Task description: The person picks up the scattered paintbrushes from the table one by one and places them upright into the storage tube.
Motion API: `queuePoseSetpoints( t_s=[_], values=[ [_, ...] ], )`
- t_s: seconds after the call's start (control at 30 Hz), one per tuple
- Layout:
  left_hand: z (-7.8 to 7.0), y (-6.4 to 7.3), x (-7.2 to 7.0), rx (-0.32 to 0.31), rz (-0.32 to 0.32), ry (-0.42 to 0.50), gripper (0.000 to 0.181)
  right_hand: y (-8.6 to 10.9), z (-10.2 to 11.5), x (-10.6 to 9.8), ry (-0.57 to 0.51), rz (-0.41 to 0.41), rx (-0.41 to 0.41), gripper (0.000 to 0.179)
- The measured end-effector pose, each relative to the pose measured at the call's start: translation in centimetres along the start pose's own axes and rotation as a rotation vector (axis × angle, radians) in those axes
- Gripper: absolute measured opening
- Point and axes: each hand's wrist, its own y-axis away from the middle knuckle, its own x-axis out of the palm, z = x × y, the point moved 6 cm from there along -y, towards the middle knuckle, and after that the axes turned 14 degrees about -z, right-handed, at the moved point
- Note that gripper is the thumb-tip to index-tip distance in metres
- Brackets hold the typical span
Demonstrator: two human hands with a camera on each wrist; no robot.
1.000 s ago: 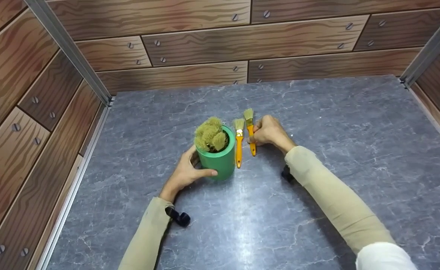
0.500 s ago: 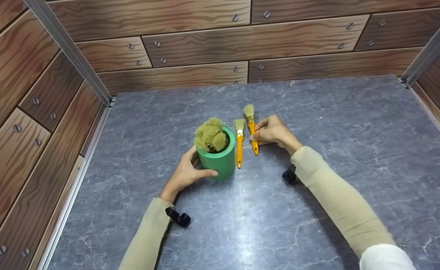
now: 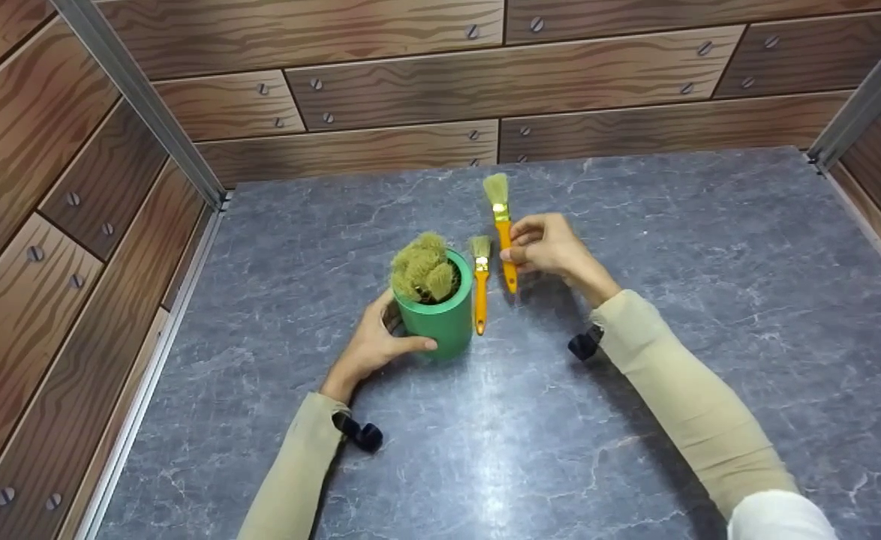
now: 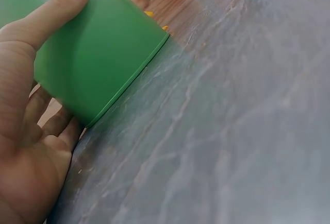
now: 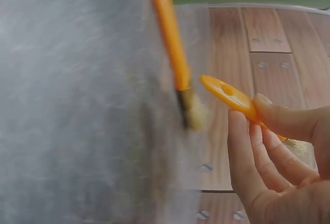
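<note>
My left hand curls round the side of a green cylindrical pot, thumb across its front; the pot stands upright on the table. Fuzzy yellow-green moss-like tufts fill its top. Between thumb and fingers, my right hand pinches the orange handle of a paintbrush, bristles pointing away from me. In the right wrist view the held paintbrush shows the hole in its handle end. A second paintbrush lies on the table just right of the pot. The left wrist view shows the green pot close up.
The grey marbled table runs to wood-plank-patterned walls at the back and sides. Metal posts stand at the back corners. Each wrist carries a small black camera.
My right hand has lifted the pinched paintbrush up off the table and moved it away from me, bristles first. My left hand, the pot and the second paintbrush have stayed put.
</note>
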Motion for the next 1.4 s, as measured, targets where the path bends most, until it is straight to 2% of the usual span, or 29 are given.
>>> queuePoseSetpoints(
  t_s=[0.3,0.63,1.03,1.4],
  values=[
    [-0.1,-0.1,0.2,0.009,0.006,0.003,0.100,1.9,3.8,-0.6,-0.126,-0.018,-0.193,0.027],
    [-0.2,-0.4,0.4,-0.001,0.007,-0.005,0.099,4.6,6.5,-1.8,-0.329,-0.080,-0.393,0.026],
    [-0.1,-0.2,0.6,0.003,0.014,-0.006,0.100,7.4,9.1,-1.4,-0.375,-0.103,-0.559,0.024],
    [0.0,-0.1,0.1,0.018,0.009,0.002,0.101,9.2,9.9,0.7,-0.384,-0.036,-0.656,0.024]
  ],
)
